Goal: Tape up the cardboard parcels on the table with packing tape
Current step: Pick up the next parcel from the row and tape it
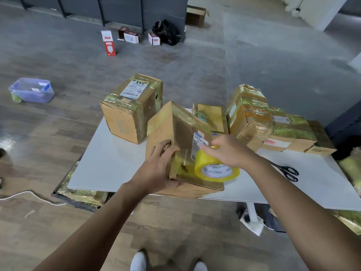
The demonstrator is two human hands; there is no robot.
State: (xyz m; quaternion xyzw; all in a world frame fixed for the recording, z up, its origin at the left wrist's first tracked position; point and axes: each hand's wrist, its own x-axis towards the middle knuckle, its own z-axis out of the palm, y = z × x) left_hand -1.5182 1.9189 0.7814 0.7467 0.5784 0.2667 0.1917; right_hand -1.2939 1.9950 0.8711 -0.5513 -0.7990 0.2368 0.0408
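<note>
A cardboard parcel [175, 132] with a shipping label stands tilted at the near edge of the white table [105, 165]. My left hand [158, 165] grips its near left corner, thumb under and fingers on the top face. My right hand [228, 151] holds a yellow roll of packing tape [214, 170] against the parcel's right side, fingers curled over the roll's top. A strip of clear tape runs from the roll across the parcel's near face.
Another taped parcel [129, 112] stands at the table's far left. A pile of taped parcels [273, 126] fills the far right. Black scissors [287, 171] lie right of my right arm. A plastic tub [32, 89] and small boxes [110, 43] sit on the floor.
</note>
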